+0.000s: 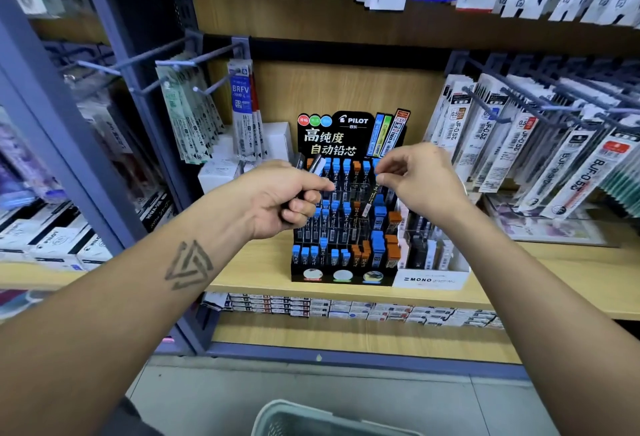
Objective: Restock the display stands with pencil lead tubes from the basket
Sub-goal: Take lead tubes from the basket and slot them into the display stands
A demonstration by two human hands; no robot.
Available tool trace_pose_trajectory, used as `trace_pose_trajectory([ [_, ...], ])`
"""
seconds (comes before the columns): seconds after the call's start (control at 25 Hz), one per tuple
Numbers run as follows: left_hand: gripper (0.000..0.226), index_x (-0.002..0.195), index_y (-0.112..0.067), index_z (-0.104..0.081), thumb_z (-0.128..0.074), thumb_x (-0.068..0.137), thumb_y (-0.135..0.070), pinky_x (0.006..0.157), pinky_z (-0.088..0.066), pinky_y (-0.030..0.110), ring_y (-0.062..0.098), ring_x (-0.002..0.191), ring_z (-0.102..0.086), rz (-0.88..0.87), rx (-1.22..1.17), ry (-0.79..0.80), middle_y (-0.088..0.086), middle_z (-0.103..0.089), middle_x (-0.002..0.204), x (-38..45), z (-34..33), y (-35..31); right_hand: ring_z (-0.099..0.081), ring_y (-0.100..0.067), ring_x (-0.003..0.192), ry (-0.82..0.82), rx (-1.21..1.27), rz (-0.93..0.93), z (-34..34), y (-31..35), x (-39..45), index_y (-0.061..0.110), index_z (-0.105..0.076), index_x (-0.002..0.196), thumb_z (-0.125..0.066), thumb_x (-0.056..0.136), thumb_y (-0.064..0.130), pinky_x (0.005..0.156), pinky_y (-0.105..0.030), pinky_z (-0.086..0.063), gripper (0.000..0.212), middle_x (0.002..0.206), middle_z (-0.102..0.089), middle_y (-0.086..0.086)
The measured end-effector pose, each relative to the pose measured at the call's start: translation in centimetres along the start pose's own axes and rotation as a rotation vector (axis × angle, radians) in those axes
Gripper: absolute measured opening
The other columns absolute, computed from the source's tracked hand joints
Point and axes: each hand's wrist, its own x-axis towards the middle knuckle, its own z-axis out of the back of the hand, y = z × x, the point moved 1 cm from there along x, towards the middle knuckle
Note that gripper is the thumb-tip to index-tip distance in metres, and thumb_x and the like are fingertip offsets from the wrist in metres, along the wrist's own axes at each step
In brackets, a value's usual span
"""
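A black tiered Pilot display stand sits on the wooden shelf, its rows filled with blue-capped and orange-capped lead tubes. My left hand grips a small bundle of lead tubes whose tops stick up past my thumb, in front of the stand's left side. My right hand pinches a single blue-capped lead tube by its top, holding it tilted over the stand's upper right rows. The pale basket shows at the bottom edge, below my arms.
A white Mono box of lead tubes stands right of the stand. Hooks with hanging refill packs jut out on the right and refill packs on the left. A grey upright post rises at left. Small boxes line the shelf below.
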Motion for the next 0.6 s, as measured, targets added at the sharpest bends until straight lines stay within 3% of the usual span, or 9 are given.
trace_pose_trajectory([
  [0.2,0.02,0.117,0.001,-0.063,-0.057,0.099,-0.006,0.032,-0.019,0.015,0.005,0.038,-0.027,0.003,0.004,-0.006,-0.003,-0.04,0.055,0.2,-0.2,0.0,-0.066,-0.008,0.085,0.059,-0.047,0.01,-0.1,-0.2,0.2,0.021,-0.078,0.099,-0.075,0.089,0.015,0.087,-0.031,-0.057,0.011,0.086,-0.069,0.009],
  [0.4,0.017,0.113,-0.001,-0.063,-0.057,0.1,-0.008,0.031,-0.019,0.015,0.004,0.038,-0.027,0.006,0.013,0.0,-0.003,-0.039,0.055,0.3,-0.7,0.1,-0.068,-0.014,0.087,0.058,-0.148,0.052,-0.7,0.0,0.0,0.022,-0.078,0.098,-0.075,0.09,0.017,0.087,-0.039,-0.058,0.01,0.086,-0.07,0.007],
  [0.6,0.021,0.118,0.0,-0.063,-0.057,0.1,-0.009,0.031,-0.019,0.015,0.004,0.037,-0.027,0.002,0.022,0.003,-0.004,-0.04,0.053,0.3,-0.9,0.2,-0.067,-0.014,0.086,0.097,-0.17,0.061,-1.1,0.3,-0.2,0.026,-0.078,0.097,-0.075,0.089,0.022,0.086,-0.039,-0.058,0.009,0.089,-0.072,0.007],
])
